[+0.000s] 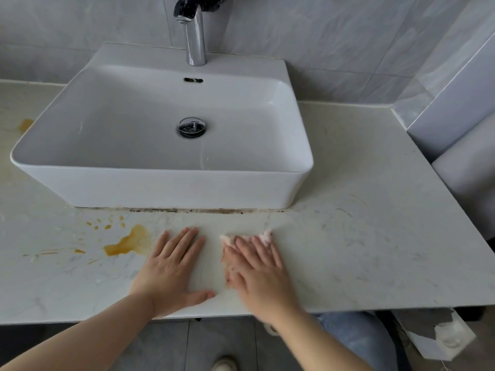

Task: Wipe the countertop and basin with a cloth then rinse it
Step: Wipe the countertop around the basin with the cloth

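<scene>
A pale marble countertop [361, 236] carries a white rectangular basin [160, 183] with a chrome tap [194, 36] and a drain plug [192, 127]. My right hand [257, 271] lies flat with straight fingers on a small pinkish-white cloth [265, 236], pressing it to the counter in front of the basin; the hand hides most of the cloth. My left hand [174, 269] rests flat on the bare counter just to the left, fingers spread. An orange-brown spill [128, 242] with splashes lies left of my left hand.
A second orange stain [25, 124] marks the counter at the far left beside the basin. Dark grime [203, 210] runs along the basin's front base. Grey tiled walls [348, 36] close the back and right. A torn box [439, 338] lies on the floor below right.
</scene>
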### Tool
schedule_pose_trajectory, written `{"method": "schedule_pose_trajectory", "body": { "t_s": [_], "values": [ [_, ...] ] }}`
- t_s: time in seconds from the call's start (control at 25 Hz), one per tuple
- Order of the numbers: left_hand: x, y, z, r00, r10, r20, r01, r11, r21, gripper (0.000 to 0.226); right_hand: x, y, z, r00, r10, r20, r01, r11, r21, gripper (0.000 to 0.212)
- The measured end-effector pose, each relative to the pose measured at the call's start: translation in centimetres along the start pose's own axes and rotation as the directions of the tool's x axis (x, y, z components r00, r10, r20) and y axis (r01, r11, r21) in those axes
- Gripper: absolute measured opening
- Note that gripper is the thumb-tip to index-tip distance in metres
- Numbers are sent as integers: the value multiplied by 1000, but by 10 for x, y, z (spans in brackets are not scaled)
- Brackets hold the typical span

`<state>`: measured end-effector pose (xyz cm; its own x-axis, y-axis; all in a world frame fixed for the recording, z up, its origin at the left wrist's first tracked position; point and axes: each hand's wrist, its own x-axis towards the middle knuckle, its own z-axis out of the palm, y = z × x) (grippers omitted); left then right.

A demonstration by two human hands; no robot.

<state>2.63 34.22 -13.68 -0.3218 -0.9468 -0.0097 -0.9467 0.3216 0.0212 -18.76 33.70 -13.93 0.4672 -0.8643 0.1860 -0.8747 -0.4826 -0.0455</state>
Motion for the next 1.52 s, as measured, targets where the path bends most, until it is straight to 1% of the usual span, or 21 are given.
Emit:
{"method": "schedule_pose_trajectory", "body": {
  "t_s": [0.08, 0.16, 0.24, 0.28, 0.32, 0.4, 0.48, 0.52, 0.6, 0.72, 0.8, 0.88, 0.96, 1.04, 1.16, 1.2, 1.24, 1.32, 1.36, 1.4, 1.52],
  "values": [
    [0, 0, -1, 1000, -2, 19, 2, 1000, 7, 101, -4, 59, 2, 984, 173, -32, -175, 982, -71, 48],
    [0, 0, 0, 999, -11, 32, 11, 1000, 6, 101, -24, 111, -6, 853, 518, -67, -522, 852, -50, 54],
    [0, 0, 0, 999, -16, 49, 16, 1000, 0, 102, -39, 104, -11, 730, 672, -126, -678, 735, -9, 56],
    [0, 0, 0, 998, -18, 53, 18, 1000, -1, 102, -38, 78, -10, 747, 648, -145, -653, 757, 15, 53],
    [1, 0, 0, 998, -21, 53, 21, 1000, -2, 101, -34, 44, -6, 828, 539, -153, -542, 840, 29, 50],
    [0, 1, 0, 998, -21, 64, 21, 1000, -3, 99, -30, -12, 1, 978, 180, -108, -176, 983, 45, 50],
    [-2, 1, 0, 998, -32, 61, 32, 999, -6, 98, -20, -8, 0, 998, -29, -59, 30, 999, 17, 50],
    [-3, 2, 0, 998, -38, 56, 38, 999, -1, 96, -19, 15, 1, 998, -5, -60, 3, 1000, -31, 49],
    [-4, 4, 0, 998, -41, 40, 40, 999, 14, 96, -25, 71, 2, 960, 268, -79, -275, 957, -97, 48],
    [-5, 4, 0, 999, -39, 9, 39, 999, 38, 94, -32, 86, -6, 756, 639, -142, -647, 763, -11, 52],
    [-5, 4, 0, 999, -42, -6, 43, 999, 32, 92, -23, 33, -2, 810, 571, -134, -573, 819, 26, 50],
    [-6, 6, -1, 999, -49, -6, 49, 999, 17, 92, -23, -18, 2, 967, 239, -82, -238, 971, 19, 50],
    [-7, 7, -2, 998, -64, 1, 64, 998, 7, 94, -17, -12, -4, 999, 46, -8, -46, 998, -29, 50],
    [-9, 7, -2, 998, -68, -18, 68, 998, 8, 93, -20, 25, -4, 979, 201, 35, -197, 976, -89, 52],
    [-10, 8, -1, 996, -72, -58, 73, 997, 11, 92, -20, 42, -8, 775, 631, 36, -632, 775, -3, 65],
    [-10, 7, -2, 996, -70, -60, 70, 998, 1, 91, -16, 23, -9, 780, 625, 20, -625, 780, 4, 63],
    [-10, 6, -2, 995, -65, -71, 65, 998, -8, 90, -12, -2, -10, 853, 519, 54, -522, 851, 52, 58],
    [-14, -1, -4, 993, -41, -108, 39, 999, -19, 83, -14, -37, -2, 983, 161, 83, -166, 985, 55, 49],
    [-19, -8, -5, 990, -37, -136, 34, 999, -26, 79, -14, -32, -1, 996, 43, 82, -43, 999, 6, 47],
    [-26, -18, -5, 984, -65, -169, 59, 998, -38, 79, -10, -16, 0, 993, 41, 110, -39, 999, -19, 49],
    [-52, -53, -11, 910, -384, -156, 372, 923, -99, 98, 6, 15, -6, 888, 453, 77, -455, 890, 14, 63]
  ]
}}
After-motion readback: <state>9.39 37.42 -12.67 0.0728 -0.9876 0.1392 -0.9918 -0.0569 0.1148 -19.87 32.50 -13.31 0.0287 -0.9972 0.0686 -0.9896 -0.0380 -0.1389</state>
